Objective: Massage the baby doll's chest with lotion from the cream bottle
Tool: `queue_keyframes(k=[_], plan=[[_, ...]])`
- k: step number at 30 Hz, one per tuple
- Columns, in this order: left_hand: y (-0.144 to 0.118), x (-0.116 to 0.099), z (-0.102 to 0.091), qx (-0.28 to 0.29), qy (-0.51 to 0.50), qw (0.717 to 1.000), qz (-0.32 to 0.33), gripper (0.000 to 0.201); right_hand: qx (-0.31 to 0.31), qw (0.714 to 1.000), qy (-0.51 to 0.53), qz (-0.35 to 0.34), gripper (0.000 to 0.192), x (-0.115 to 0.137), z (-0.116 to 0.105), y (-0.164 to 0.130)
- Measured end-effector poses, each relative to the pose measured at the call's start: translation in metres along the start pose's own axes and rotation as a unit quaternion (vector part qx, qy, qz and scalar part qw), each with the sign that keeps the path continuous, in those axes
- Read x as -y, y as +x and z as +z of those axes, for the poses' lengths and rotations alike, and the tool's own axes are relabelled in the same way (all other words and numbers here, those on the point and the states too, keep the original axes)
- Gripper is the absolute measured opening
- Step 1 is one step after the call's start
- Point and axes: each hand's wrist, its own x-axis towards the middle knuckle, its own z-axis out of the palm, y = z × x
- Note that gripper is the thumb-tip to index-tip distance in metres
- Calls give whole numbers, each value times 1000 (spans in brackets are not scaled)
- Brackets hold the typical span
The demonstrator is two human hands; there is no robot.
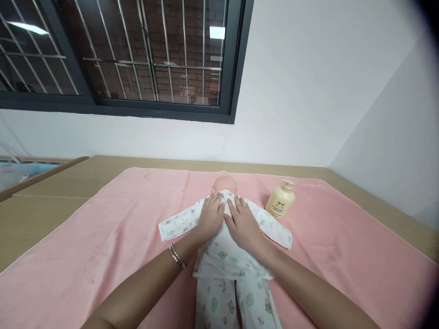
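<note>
A baby doll [225, 183] lies on a pink cloth, its head toward the wall. It wears a white long-sleeved top [226, 256] with small green prints and matching trousers [219, 304]. Both sleeves spread out to the sides. My left hand [211, 214] rests flat on the left side of the doll's upper chest, fingers stretched out; two bangles circle that wrist. On the right side of the chest lies my right hand [243, 224], also flat with the fingers extended. Neither hand grasps anything. The doll's face is not visible.
A cream pump bottle [281, 199] stands on the pink cloth [137, 256], just right of the doll's head. The cloth covers a wooden table [68, 183] set against a white wall. Above is a dark-framed window [164, 107] with metal bars.
</note>
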Motion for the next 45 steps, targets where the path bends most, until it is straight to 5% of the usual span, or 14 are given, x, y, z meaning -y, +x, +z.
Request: queue_keyframes(k=[20, 31, 34, 40, 45], plan=[[-10, 2, 14, -64, 21, 998, -1, 41, -26, 998, 49, 4, 55, -19, 6, 12], [-23, -10, 15, -133, 165, 972, 102, 32, -18, 997, 79, -4, 58, -32, 4, 21], [-25, -13, 14, -116, 159, 973, 121, 33, -18, 997, 81, -9, 57, -34, 3, 19], [-8, -5, 0, -46, 123, 991, -3, 43, -26, 998, 47, -31, 50, -24, 1, 14], [14, 5, -7, 38, 103, 993, -38, 45, -13, 999, -23, -27, 49, -4, -5, 7]])
